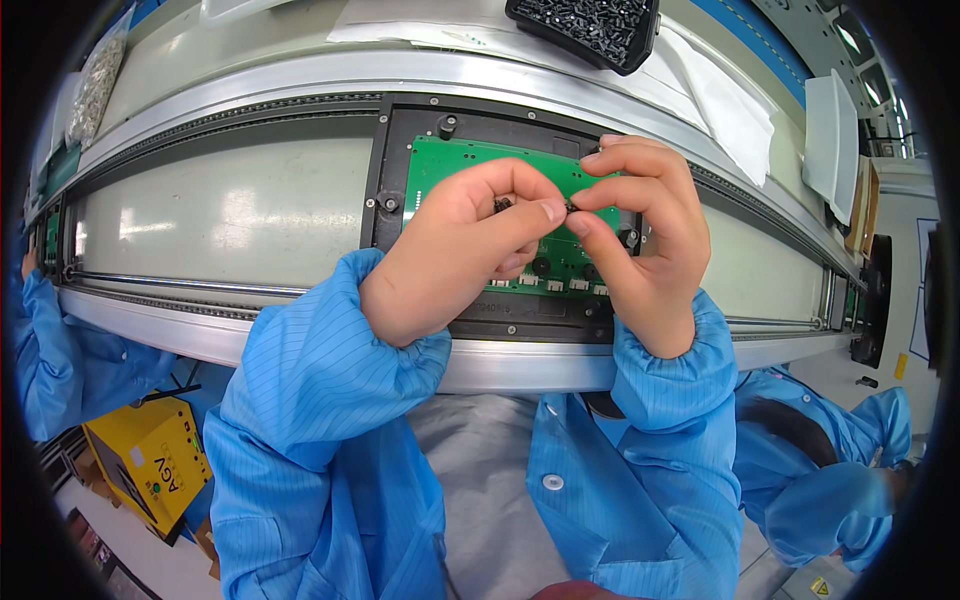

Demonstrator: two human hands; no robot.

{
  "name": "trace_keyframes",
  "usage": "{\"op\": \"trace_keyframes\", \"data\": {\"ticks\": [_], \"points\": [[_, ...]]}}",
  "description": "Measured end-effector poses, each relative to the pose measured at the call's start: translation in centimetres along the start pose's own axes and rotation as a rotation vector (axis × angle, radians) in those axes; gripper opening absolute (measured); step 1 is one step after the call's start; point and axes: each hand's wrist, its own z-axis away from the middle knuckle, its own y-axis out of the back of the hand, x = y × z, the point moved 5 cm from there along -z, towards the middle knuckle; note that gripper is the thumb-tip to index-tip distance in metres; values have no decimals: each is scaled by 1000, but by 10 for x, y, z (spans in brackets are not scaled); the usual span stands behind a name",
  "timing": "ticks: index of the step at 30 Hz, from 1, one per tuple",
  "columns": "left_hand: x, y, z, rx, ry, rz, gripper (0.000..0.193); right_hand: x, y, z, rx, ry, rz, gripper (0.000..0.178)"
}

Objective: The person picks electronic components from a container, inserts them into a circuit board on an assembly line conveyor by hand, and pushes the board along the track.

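Note:
My left hand is closed over the green circuit board, with a few small black components showing inside its curled fingers. At its thumb tip, my right hand pinches a tiny black component between thumb and forefinger, its other fingers raised. The fingertips of both hands nearly meet there. Beneath them the board lies in a black carrier frame. White connectors and round black parts sit along the board's near edge. My hands hide much of its middle.
The carrier rests between the metal rails of a conveyor. Beyond the far rail stands a black bin of loose black components, on white sheets. People in blue smocks are at both sides, and a yellow machine stands lower left.

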Motion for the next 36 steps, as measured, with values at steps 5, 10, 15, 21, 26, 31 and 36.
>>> {"op": "trace_keyframes", "data": {"ticks": [5,10,15,21,26,31,36], "points": [[-1,1,0,-6,-10,-114,3,1,6,0,-82,-28,28,19],[-3,1,0,-34,5,-158,5,-1,10,0,-132,-61,13,18],[-3,-2,3,-27,42,-207,11,-1,15,4,-179,-66,12,16],[2,1,3,51,53,-213,22,37,37,37,-301,-225,147,14],[2,2,6,65,45,-191,27,38,27,42,-426,-262,195,13],[2,1,6,60,43,-176,29,38,24,44,-457,-253,259,13],[2,1,4,57,50,-185,30,39,25,44,-440,-241,288,12]]}}
